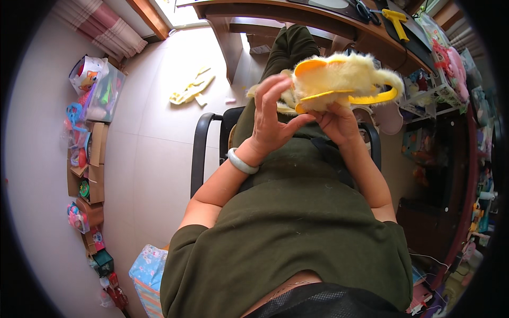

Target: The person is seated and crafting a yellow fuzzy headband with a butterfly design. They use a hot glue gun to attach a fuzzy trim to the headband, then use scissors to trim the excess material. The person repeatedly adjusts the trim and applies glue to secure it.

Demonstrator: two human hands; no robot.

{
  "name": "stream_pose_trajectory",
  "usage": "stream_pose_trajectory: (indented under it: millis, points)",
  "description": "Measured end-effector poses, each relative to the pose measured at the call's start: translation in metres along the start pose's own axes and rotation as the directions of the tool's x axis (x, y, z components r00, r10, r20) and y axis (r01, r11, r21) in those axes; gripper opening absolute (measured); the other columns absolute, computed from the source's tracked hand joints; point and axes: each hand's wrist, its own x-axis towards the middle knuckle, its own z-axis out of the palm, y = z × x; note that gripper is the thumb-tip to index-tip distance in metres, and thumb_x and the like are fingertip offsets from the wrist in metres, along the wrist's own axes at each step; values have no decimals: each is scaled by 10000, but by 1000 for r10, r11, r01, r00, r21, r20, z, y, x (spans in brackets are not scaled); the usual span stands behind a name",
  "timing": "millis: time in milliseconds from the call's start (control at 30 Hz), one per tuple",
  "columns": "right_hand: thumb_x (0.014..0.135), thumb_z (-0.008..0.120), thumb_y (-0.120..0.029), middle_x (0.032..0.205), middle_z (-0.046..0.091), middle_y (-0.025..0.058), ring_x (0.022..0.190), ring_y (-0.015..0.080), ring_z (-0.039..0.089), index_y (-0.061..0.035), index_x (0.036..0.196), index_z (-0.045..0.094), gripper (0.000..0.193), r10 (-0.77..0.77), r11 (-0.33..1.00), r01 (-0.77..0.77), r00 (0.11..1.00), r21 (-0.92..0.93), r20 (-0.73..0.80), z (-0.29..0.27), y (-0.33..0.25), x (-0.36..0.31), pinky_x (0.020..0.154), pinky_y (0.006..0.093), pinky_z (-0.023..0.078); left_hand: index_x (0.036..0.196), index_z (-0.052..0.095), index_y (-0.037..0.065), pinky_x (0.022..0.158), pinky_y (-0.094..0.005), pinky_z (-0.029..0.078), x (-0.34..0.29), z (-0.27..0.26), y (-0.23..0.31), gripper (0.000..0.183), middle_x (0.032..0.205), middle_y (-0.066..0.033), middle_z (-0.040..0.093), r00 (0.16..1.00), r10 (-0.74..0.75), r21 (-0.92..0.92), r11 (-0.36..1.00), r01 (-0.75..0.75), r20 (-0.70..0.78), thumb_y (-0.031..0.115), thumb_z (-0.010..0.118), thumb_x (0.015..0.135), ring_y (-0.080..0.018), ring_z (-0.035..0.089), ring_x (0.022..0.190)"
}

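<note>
A fluffy pale-yellow plush piece [339, 77] with smooth bright-yellow flat parts and a curved yellow band at its right end is held up over my lap. Its exact kind is not clear. My right hand [339, 124] grips it from below, thumb and fingers pinched at its lower edge. At its left end is my left hand [273, 114], fingers raised and apart from the thumb, which points toward the lower edge near my right fingertips. Whether the left fingertips touch the plush cannot be told. More pale fluff shows behind the left hand.
A wooden desk [228, 10] stands ahead, bearing a yellow glue gun [395, 24] and scissors [367, 11]. Pale-yellow fabric [193, 87] lies on the floor at left. Boxes and toys line the left wall; a white rack [432, 100] stands right. Chair armrests [201, 143] flank me.
</note>
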Motion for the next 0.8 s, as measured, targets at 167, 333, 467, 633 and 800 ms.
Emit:
stream_pose_trajectory:
  millis: [167, 333, 467, 633, 800]
  points:
    - [910, 589, -163, 1383, 477, 146, 1249, 325, 510, -76, 1427, 339, 581, 102, 991, -109, 991, 80, 91, 6, 4, -1, 949, 480, 513, 1500, 177, 15, 1041, -401, 398, -7, 4, -5, 1037, 1391, -211, 437, 926, -269, -268, 902, 339, 265, 127, 834, 705, -347, 485, 1246]
    - [948, 517, -268, 1412, 465, 135, 1259, 319, 502, -88, 1438, 357, 546, 137, 975, -174, 960, 136, 243, -7, 16, -1, 953, 525, 493, 1482, 222, -3, 987, -409, 452, -14, 9, -9, 1002, 1352, -234, 485, 960, -77, -70, 993, 99, 269, 92, 817, 681, -389, 539, 1184]
    - [949, 516, -289, 1391, 490, 127, 1229, 308, 529, -83, 1430, 373, 543, 144, 966, -193, 954, 172, 262, -19, 23, 1, 940, 502, 502, 1457, 264, 2, 989, -426, 449, -20, 9, -10, 960, 1354, -241, 470, 969, -56, -89, 993, 80, 239, 107, 821, 682, -395, 527, 1193]
    - [942, 557, -252, 1311, 544, 136, 1127, 277, 593, -66, 1395, 397, 516, 164, 975, -176, 982, 138, 94, -10, 18, -1, 911, 470, 516, 1269, 403, 57, 993, -449, 425, -15, 19, -14, 713, 1365, -219, 394, 997, -73, -186, 980, 65, -36, 180, 829, 711, -394, 447, 1226]
    - [951, 566, -230, 1161, 615, 110, 941, 224, 659, -98, 1328, 429, 423, 118, 989, -109, 989, 104, -88, -2, 14, 0, 749, 354, 568, 996, 534, 47, 777, -377, 459, -8, 5, -15, 322, 974, -143, 546, 973, -213, 15, 977, 212, 85, 197, 748, 808, -298, 540, 911]
